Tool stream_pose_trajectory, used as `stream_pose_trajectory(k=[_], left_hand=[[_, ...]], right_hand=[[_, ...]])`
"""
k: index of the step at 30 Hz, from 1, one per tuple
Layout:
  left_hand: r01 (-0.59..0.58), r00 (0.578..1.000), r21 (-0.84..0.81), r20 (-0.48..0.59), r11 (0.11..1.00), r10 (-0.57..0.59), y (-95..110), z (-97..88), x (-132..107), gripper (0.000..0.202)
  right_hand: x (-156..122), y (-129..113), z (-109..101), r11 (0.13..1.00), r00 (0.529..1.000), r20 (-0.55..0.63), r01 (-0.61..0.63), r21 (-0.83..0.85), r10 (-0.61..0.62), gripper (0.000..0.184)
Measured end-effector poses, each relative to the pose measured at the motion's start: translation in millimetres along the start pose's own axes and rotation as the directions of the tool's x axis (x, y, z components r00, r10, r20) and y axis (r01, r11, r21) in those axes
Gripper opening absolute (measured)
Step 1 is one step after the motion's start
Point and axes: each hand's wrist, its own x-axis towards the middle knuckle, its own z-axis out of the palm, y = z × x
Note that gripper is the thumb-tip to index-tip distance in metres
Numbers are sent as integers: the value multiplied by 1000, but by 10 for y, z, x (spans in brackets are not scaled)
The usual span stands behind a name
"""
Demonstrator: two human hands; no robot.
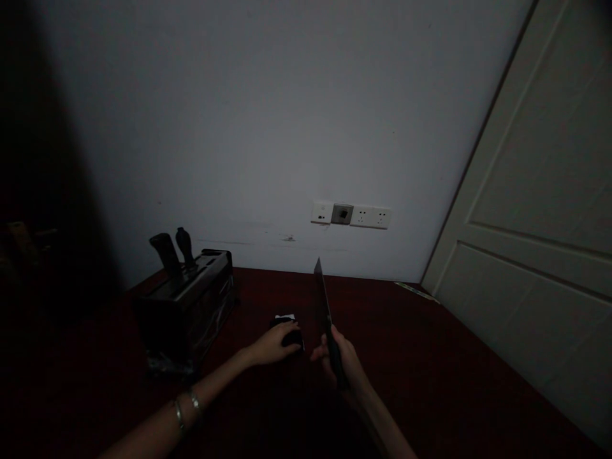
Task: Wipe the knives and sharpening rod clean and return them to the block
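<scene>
In the head view, my right hand [345,358] is closed around the black handle of a kitchen knife [322,290]. The blade points up and away from me, its broad side seen at a steep angle. To its left, my left hand [277,344] rests with curled fingers over a small black object with white parts [285,317] on the table. My fingers cover much of that object, and in the dim light its kind cannot be made out. Further left stands a dark knife block [191,303] with two black handles [165,250] sticking up from its top.
The dark red table [377,325] meets a pale wall [268,127] carrying a row of sockets [361,216]. A flat, narrow strip [415,292] lies near the back right edge. A white panelled door [535,210] rises at the right.
</scene>
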Motion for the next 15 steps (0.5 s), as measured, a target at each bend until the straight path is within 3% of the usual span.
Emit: stream_pose_trajectory(k=[2,5,8,10,12,15], left_hand=[[-11,999,-39,-43,999,9,84,-56,0,30],[48,985,-45,-166,998,-55,197,-110,-15,26],[23,951,-26,-307,999,-29,333,-200,-51,25],[-93,909,15,-406,996,91,460,-316,-78,22],[-269,838,103,-465,958,285,618,-470,-97,23],[-490,723,264,-410,831,557,897,-705,-102,38]], right_hand=[[-4,9,5,1000,1000,-2,29,-7,-29,50],[-20,-16,34,999,999,-16,51,-1,-51,47],[-58,-118,94,999,998,-59,-11,53,14,41],[-94,-226,151,992,996,-73,-52,111,60,35],[-132,-358,223,985,994,-62,-75,156,85,31],[-195,-579,357,974,991,-38,-115,194,125,27]])
